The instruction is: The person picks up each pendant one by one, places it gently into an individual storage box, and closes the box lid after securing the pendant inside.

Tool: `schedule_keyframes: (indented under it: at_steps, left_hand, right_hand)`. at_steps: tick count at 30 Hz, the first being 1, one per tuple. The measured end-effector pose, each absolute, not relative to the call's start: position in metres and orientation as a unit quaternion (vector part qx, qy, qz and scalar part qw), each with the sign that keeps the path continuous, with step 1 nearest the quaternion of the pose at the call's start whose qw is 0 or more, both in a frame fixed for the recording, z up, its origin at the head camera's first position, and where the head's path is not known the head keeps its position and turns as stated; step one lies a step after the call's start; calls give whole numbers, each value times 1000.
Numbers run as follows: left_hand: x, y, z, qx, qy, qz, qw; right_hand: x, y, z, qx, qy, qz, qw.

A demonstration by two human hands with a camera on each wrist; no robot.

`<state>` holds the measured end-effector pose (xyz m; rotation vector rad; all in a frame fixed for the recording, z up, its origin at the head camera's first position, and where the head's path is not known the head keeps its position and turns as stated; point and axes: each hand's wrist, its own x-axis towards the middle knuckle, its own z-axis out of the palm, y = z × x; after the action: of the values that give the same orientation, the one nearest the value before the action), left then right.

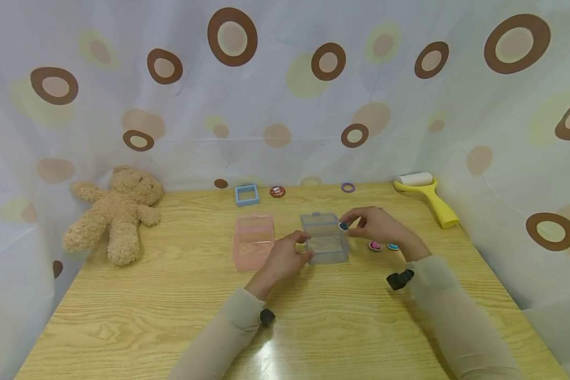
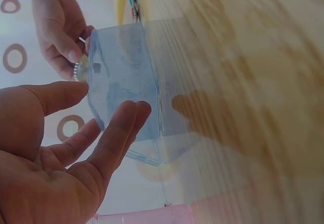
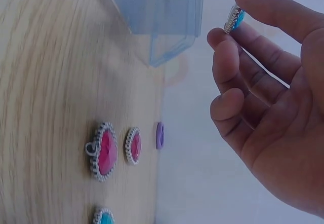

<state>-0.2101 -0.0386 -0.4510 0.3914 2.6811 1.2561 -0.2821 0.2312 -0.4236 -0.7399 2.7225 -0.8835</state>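
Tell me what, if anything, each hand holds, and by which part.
The right hand pinches a blue gem by opposite edges of its silvery rim. The left hand is at the clear box; whether it grips it cannot be told.

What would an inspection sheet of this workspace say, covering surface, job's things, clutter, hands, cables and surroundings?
Surface: wood-grain table with a bright reflection.
Job's things: clear box; raised blue gem at its right side; two pink gems and a loose blue gem on the table.
Clutter: teddy bear, pink box, blue frame, red disc, purple ring, yellow-handled roller.
Hands: right hand pinches the raised blue gem; left hand at the clear box's left side, contact unclear.
Cables: nothing seen.
Surroundings: pale sheeting with a round-spot pattern.
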Motion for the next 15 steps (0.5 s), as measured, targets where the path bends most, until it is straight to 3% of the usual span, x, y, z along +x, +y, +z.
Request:
schedule_keyframes:
  at_steps: [15]
  left_hand:
    - [-211,-39,-450,128,893,424,81]
  right_hand:
    - [-282,213,-434,-283,901,-303,125]
